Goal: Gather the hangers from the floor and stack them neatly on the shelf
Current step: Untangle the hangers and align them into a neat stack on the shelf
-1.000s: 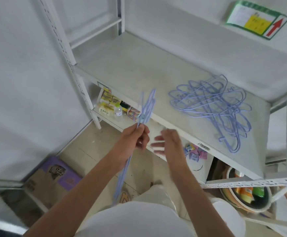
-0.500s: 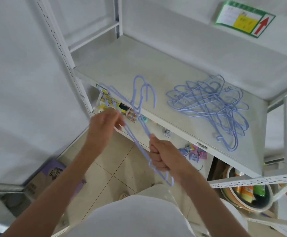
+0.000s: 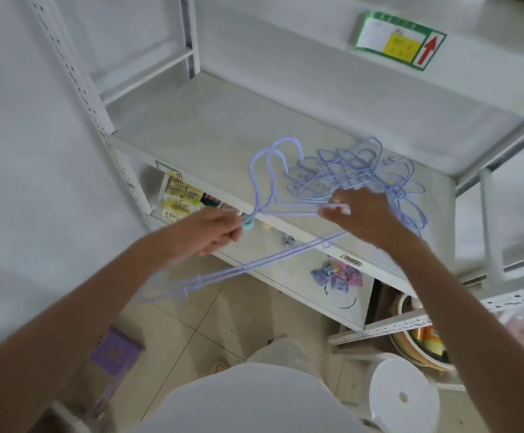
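Both hands pinch the held hangers [image 3: 273, 210]: left hand [image 3: 213, 229] near the necks, right hand [image 3: 363, 214] at a shoulder; hooks point toward the shelf [image 3: 223, 126], bottom bars slanting from lower left to upper right.

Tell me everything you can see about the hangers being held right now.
The held hangers are thin, lilac, coated-wire-looking frames, a few bunched together; exact count unclear. Their hooks rise over the shelf edge. The left hand pinches them near the necks, the right hand grips one shoulder end. They tilt, bottom bars slanting down-left.

Shelf [image 3: 210, 126]: left and centre bare, open to approach; hanger pile [image 3: 357, 176] fills right centre; upright post [image 3: 76, 73] bounds upper left.
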{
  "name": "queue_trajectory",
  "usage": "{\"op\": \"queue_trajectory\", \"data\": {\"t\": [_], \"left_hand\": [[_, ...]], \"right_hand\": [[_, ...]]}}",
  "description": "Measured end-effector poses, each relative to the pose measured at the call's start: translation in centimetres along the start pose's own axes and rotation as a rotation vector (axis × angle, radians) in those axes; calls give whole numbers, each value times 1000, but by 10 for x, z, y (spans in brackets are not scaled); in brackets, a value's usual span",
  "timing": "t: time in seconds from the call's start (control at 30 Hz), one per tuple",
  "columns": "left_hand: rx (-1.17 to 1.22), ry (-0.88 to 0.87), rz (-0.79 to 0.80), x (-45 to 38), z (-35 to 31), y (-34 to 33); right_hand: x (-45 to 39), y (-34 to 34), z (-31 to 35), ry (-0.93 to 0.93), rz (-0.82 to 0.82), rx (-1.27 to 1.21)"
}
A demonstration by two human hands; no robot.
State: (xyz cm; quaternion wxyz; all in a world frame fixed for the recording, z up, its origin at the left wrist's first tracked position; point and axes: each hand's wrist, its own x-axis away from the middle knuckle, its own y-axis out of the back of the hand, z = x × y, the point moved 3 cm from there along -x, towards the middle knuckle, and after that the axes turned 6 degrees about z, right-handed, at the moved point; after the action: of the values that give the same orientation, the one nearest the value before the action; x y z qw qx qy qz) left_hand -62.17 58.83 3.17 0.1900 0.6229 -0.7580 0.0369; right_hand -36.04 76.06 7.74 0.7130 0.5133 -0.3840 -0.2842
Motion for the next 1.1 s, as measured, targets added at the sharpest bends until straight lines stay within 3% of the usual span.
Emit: {"op": "queue_trajectory", "data": {"t": [0.03,0.07,0.13,0.2,0.27,0.3,0.43,0.6,0.73,0.83,0.97,1.1], "left_hand": [[64,17,-11,4,8,-10],[115,35,-36,8,12,-21],[207,32,-119,13,10,-44],[342,13,-213,15,1,-66],[413,-22,-289,15,-8,-87],[440,-27,-313,15,-10,-97],[501,15,-340,18,-4,-119],[517,13,-354,25,4,-122],[418,-26,-316,28,18,-133],[368,-34,-337,23,27,-138],[428,-48,-237,22,32,-149],[480,-19,-122,6,18,-152]], "right_hand": [[8,-7,5,-11,-169,68],[19,-17,14,-15,-315,-51],[38,-42,40,-54,-416,-587],[48,-72,73,-98,-167,-1034],[54,-93,101,-3,93,-1329],[56,-96,109,55,135,-1408],[50,-99,113,111,36,-1379],[31,-93,110,69,156,-1524],[32,-102,103,66,348,-1608],[34,-104,97,0,325,-1762],[44,-109,88,8,159,-1562],[48,-108,79,73,120,-1224]]}}
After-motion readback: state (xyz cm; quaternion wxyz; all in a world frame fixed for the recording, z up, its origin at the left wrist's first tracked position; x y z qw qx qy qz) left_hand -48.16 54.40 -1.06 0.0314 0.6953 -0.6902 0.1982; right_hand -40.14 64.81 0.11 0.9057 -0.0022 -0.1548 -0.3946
